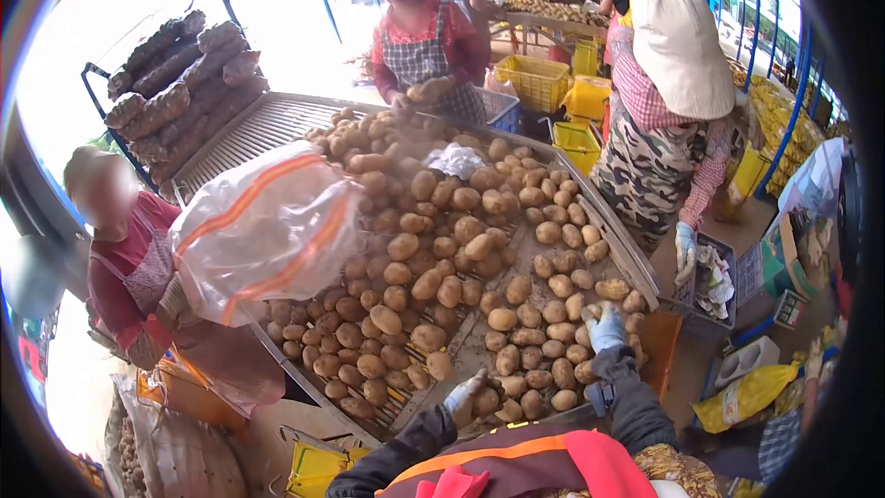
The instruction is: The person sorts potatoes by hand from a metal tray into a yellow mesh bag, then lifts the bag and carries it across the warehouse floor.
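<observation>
Many brown potatoes [442, 221] cover a slatted metal sorting table [267, 124]. My left hand [464, 397], in a pale glove, is at the table's near edge with its fingers against a potato [486, 400]. Farther right, my right hand [606, 328], in a pale blue glove, reaches over the potatoes near the table's right edge, below a yellowish potato [612, 290]. Its fingers are apart and partly among the potatoes; nothing is clearly gripped in it.
A person [129, 258] at left handles a translucent sack [267, 231]. Another person [424, 55] stands across the table holding potatoes. A third, in a white hat [680, 46], stands right, beside a crate [730, 286]. Yellow crates [535, 83] stand behind.
</observation>
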The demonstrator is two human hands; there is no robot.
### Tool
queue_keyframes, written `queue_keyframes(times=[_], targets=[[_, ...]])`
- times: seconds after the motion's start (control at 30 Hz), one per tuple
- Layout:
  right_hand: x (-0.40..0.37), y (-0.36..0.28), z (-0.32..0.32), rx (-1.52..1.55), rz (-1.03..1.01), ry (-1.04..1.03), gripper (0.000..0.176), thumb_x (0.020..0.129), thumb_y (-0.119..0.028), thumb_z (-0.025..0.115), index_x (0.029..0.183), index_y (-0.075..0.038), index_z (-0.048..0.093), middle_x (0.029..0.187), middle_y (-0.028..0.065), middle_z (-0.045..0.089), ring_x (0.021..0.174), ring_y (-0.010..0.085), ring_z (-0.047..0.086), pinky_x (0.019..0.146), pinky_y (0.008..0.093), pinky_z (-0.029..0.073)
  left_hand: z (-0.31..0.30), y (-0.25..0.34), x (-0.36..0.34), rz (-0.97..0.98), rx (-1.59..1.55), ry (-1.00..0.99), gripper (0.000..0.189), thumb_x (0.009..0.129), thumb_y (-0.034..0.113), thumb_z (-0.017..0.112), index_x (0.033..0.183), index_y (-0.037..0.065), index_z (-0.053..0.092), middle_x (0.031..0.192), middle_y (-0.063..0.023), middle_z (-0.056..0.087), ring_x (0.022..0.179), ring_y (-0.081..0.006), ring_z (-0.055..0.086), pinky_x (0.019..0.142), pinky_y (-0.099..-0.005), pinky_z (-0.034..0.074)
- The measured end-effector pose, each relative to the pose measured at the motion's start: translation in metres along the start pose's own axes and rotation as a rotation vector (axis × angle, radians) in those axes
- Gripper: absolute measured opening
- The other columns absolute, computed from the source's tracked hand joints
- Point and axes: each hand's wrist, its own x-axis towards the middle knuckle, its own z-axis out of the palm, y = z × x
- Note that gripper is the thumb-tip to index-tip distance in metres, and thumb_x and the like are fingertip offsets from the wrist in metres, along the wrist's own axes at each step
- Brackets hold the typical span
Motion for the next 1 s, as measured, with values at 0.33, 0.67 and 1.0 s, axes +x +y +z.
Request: queue_keyframes(times=[0.33, 0.67, 1.0], targets=[[-0.073, -0.048, -0.014, -0.351, -0.414, -0.424, 0.045, 0.074, -0.042, 0.070, 0.111, -0.017, 0.057, 0.115, 0.0074, 0.054, 0.109, 0.0287, 0.053, 0.092, 0.0477, 0.041, 0.014, 0.007, -0.016, -0.055, -0.050, 0.081, 0.061, 0.094, 0.052, 0.050, 0.135, 0.009, 0.041, 0.122, -0.0132, 0.056, 0.105, -0.0276, 0.061, 0.087, -0.0437, 0.053], [-0.077, -0.059, -0.029, -0.456, -0.338, -0.178, 0.065, 0.080, -0.055, 0.060, 0.134, -0.020, 0.051, 0.148, 0.0132, 0.035, 0.136, 0.0335, 0.031, 0.114, 0.0539, 0.015, 0.044, 0.023, -0.030, 0.124, -0.334, 0.100, 0.075, 0.087, 0.059, 0.057, 0.137, 0.005, 0.037, 0.129, -0.0185, 0.050, 0.120, -0.0372, 0.050, 0.106, -0.0519, 0.039], [-0.083, -0.048, -0.026, -0.353, -0.444, -0.258, 0.047, 0.083, -0.036, 0.064, 0.120, -0.010, 0.059, 0.131, 0.0129, 0.049, 0.124, 0.0323, 0.042, 0.108, 0.0506, 0.028, 0.018, 0.019, -0.042, 0.151, -0.206, 0.197, 0.063, 0.090, 0.048, 0.060, 0.136, 0.011, 0.039, 0.124, -0.0122, 0.054, 0.104, -0.0295, 0.058, 0.094, -0.0441, 0.047]])
